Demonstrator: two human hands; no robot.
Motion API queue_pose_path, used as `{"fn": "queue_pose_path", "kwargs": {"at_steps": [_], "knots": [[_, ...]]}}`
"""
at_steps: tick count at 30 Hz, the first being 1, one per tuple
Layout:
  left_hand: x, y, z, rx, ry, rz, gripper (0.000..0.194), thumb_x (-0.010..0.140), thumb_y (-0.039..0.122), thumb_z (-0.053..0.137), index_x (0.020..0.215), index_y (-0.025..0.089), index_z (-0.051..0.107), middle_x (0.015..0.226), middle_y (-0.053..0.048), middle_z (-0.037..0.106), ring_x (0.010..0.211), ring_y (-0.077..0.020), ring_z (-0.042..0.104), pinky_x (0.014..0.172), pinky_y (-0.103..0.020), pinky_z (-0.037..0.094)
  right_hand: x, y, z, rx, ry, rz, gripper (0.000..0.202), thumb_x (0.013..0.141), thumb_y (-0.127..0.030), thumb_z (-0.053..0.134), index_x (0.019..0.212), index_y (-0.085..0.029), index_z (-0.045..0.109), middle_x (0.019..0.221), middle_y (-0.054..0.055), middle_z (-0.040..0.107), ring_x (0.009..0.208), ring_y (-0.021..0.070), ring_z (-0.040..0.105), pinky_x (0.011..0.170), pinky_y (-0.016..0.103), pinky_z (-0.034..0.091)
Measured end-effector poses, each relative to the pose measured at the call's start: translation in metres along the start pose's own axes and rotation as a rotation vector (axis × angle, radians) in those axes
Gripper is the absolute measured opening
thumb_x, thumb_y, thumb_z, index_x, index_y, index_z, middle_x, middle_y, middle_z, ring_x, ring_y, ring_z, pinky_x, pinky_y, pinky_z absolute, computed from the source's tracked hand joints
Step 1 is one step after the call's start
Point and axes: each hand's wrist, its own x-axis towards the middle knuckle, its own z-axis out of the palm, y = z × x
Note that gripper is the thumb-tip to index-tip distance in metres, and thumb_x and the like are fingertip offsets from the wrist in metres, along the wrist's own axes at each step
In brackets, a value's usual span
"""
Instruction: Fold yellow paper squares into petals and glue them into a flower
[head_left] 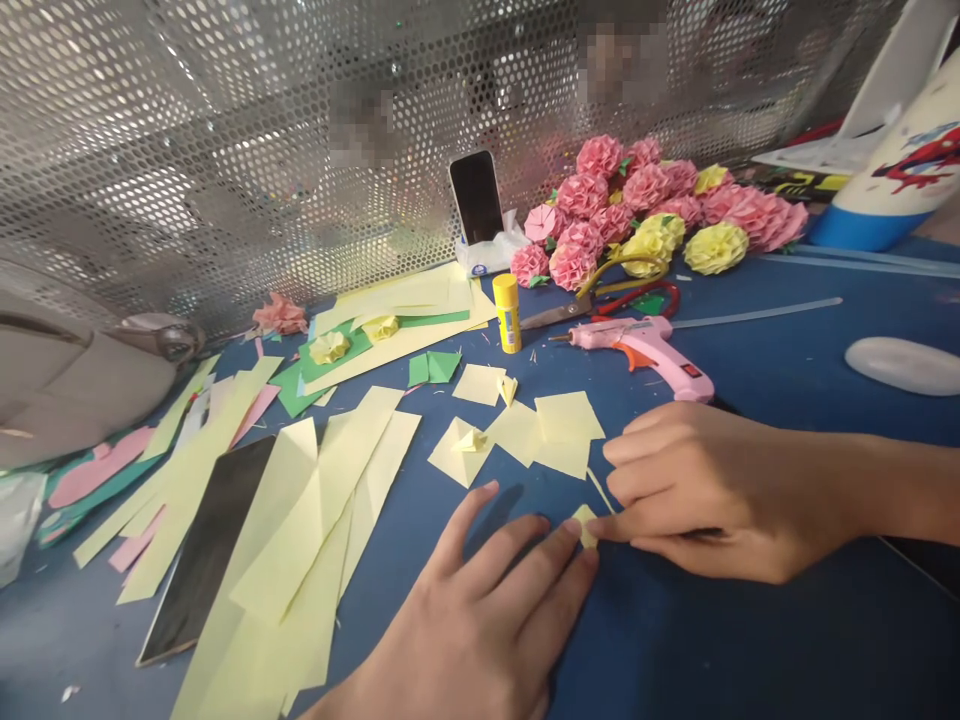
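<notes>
A small folded piece of pale yellow paper point(584, 526) lies on the blue table between my two hands. My left hand point(499, 600) is open and flat, thumb apart, its fingertips touching the paper's left edge. My right hand point(712, 490) is closed, its fingers curled and one fingertip pressing the paper from the right. A thin yellow paper strip point(600, 491) is beside the right fingers. Just beyond are several yellow paper squares point(564, 425); one square point(450, 452) has a small folded paper piece point(470, 440) on top.
A pink glue gun point(660, 355), a glue stick point(508, 315) and scissors point(559, 313) are farther back. Pink and yellow paper flowers point(592, 205) pile up near a propped phone point(478, 197). Long yellow strips point(300, 540) spread leftward. A perforated metal panel point(262, 150) borders the table.
</notes>
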Motion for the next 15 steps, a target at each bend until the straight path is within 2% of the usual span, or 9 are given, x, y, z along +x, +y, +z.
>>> {"fn": "queue_pose_path", "kwargs": {"at_steps": [3, 8, 10, 15], "knots": [[0.000, -0.002, -0.002, -0.015, -0.027, 0.003, 0.043, 0.100, 0.023, 0.047, 0.141, 0.012, 0.055, 0.142, -0.004, 0.060, 0.123, -0.0228, 0.053, 0.125, -0.047, -0.007, 0.002, -0.003, -0.005, 0.014, -0.025, -0.014, 0.023, 0.097, -0.016, 0.048, 0.089, -0.019, 0.069, 0.066, 0.000, 0.058, 0.063, 0.0173, 0.046, 0.057, 0.033, 0.022], [0.003, -0.003, -0.010, -0.019, -0.038, 0.012, 0.044, 0.095, 0.029, 0.056, 0.138, 0.015, 0.058, 0.139, -0.003, 0.063, 0.122, -0.0223, 0.055, 0.126, -0.047, -0.008, 0.004, -0.011, -0.004, -0.039, -0.049, -0.043, 0.019, 0.094, -0.014, 0.050, 0.091, -0.016, 0.069, 0.068, 0.002, 0.059, 0.066, 0.0184, 0.048, 0.058, 0.034, 0.025], [0.004, -0.001, -0.010, 0.002, -0.011, 0.020, 0.040, 0.096, 0.027, 0.056, 0.135, 0.015, 0.060, 0.136, -0.003, 0.065, 0.121, -0.0223, 0.056, 0.126, -0.049, -0.006, 0.002, -0.012, 0.001, -0.042, 0.013, -0.046, 0.020, 0.094, -0.015, 0.049, 0.095, -0.015, 0.069, 0.069, 0.002, 0.060, 0.066, 0.0188, 0.049, 0.058, 0.034, 0.026], [0.005, 0.005, -0.005, 0.153, 0.075, 0.034, 0.035, 0.097, 0.019, 0.056, 0.131, 0.013, 0.063, 0.133, -0.006, 0.067, 0.123, -0.0251, 0.055, 0.126, -0.053, 0.004, 0.001, -0.008, 0.014, -0.037, 0.305, -0.040, 0.028, 0.100, -0.019, 0.044, 0.094, -0.015, 0.071, 0.069, 0.002, 0.061, 0.063, 0.0167, 0.049, 0.060, 0.032, 0.032]]}}
